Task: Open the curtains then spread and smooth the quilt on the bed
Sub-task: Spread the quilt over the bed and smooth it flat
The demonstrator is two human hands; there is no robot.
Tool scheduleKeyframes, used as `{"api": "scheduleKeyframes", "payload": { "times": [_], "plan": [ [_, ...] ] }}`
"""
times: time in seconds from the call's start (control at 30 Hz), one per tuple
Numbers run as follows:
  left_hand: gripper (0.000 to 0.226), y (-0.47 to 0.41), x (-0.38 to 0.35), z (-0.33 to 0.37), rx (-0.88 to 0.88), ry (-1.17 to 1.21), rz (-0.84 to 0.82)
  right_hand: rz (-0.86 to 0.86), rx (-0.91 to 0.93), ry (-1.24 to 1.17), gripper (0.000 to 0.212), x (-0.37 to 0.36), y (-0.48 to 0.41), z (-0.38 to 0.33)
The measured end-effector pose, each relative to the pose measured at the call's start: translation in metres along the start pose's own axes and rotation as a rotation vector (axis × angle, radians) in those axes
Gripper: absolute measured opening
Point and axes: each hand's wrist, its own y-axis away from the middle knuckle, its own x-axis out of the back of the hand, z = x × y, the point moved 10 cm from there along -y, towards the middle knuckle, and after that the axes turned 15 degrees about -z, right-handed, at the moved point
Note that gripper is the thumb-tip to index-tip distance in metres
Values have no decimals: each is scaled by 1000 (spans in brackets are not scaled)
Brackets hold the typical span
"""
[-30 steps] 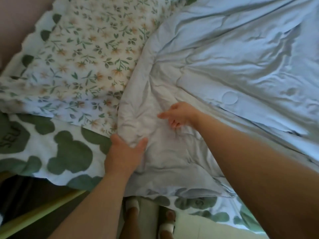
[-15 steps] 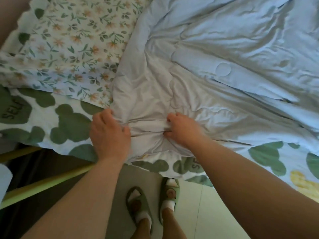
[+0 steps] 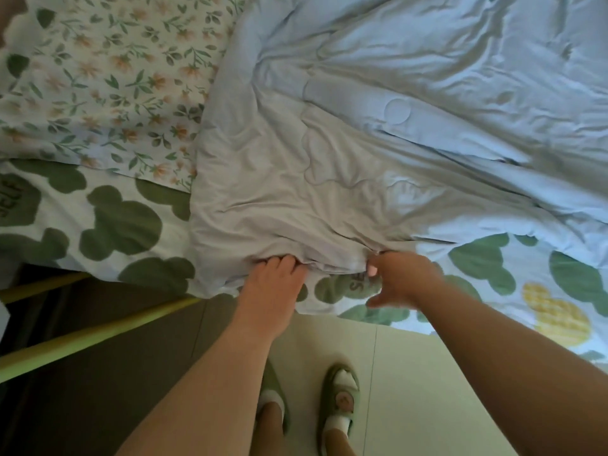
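A quilt (image 3: 378,133) lies across the middle and right of the bed, on top of a sheet (image 3: 526,278) that hangs over the bed's near edge. To the quilt's left, a pillow (image 3: 108,80) rests on the sheet. The left hand (image 3: 271,284) and right hand (image 3: 403,278) sit side by side at the quilt's near edge. Below them, two slippered feet (image 3: 339,396) stand on the floor (image 3: 411,390). A rail (image 3: 92,337) runs beneath the bed at lower left.

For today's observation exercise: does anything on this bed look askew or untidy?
Yes. The pale quilt lies bunched and heavily creased, its near edge gathered by the left hand and right hand, leaving the floral pillow and green-patterned sheet uncovered on the left.
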Motion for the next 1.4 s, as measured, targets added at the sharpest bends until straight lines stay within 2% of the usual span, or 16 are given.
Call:
{"api": "scheduleKeyframes", "payload": {
  "times": [0.1,0.23,0.3,0.37,0.47,0.5,0.6,0.7,0.8,0.87,0.9,0.97,1.03,1.13,1.27,1.4],
  "plan": [
    [40,-8,0,8,18,-44,60,137,52,60,66,-26,-1,5],
    [26,-21,1,15,-12,-76,45,386,20,140,26,-32,-9,1],
    [9,-22,-1,14,-6,-92,-19,367,-6,79,9,-32,-12,5],
    [21,-16,-11,10,-11,-117,-109,271,-8,-72,19,-41,-15,11],
    [21,-1,-19,2,-16,-35,-189,146,79,-259,21,-50,-10,8],
    [19,1,-21,0,-1,-50,-220,131,99,-263,21,-50,-8,6],
    [7,-2,-5,9,-21,-52,-78,108,80,-137,20,-53,-13,-3],
    [18,-11,-20,-4,105,143,-198,187,92,-84,17,-44,-14,-9],
    [18,3,8,-28,219,401,79,502,196,-193,15,-10,11,-5],
    [28,17,38,-43,257,327,321,694,169,-122,40,7,23,1],
    [39,18,40,-46,251,210,335,718,115,-62,56,10,21,7],
    [73,7,30,-57,223,-31,185,629,26,31,75,11,8,12],
    [87,-5,18,-68,199,-167,29,529,-38,39,56,15,-4,15],
    [53,-14,36,-77,197,-122,50,460,-96,-238,16,30,-9,20],
    [27,0,44,-105,247,-115,-34,221,18,-468,18,20,-18,-18],
    [25,36,14,-138,327,-220,-271,-34,140,-423,20,-17,-14,-82]
  ]
}}
